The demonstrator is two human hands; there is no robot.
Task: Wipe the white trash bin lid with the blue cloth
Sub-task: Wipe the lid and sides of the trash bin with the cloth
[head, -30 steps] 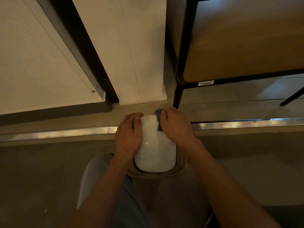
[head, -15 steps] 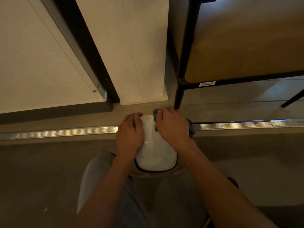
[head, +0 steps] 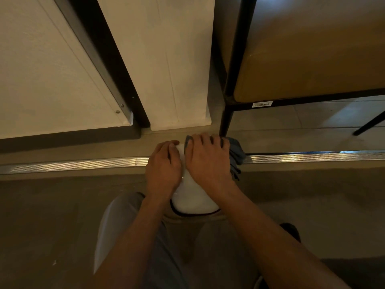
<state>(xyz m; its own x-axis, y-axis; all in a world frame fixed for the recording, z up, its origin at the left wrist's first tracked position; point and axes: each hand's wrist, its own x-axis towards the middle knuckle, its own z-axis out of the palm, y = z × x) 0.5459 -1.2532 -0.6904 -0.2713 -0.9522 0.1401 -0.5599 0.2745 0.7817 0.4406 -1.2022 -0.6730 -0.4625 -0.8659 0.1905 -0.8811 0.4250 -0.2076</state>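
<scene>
Your 2 hands are both down on the white bin lid [head: 192, 197], which sits low in the middle of the view, on the floor just on your side of the metal floor strip [head: 73, 164]. Your right hand [head: 208, 163] lies palm down over the far right part of the lid, fingers spread and pressing the blue cloth [head: 236, 155] flat against it; the cloth bunches out from under the hand on the right and peeks past the fingertips at the far edge. Your left hand [head: 163, 165] rests on the lid's left side with its fingers curled over the far left corner, holding nothing else. Only the near end of the lid shows bare between your wrists, with a dark seam around it. A black chair leg [head: 226, 119] stands just beyond the cloth.
</scene>
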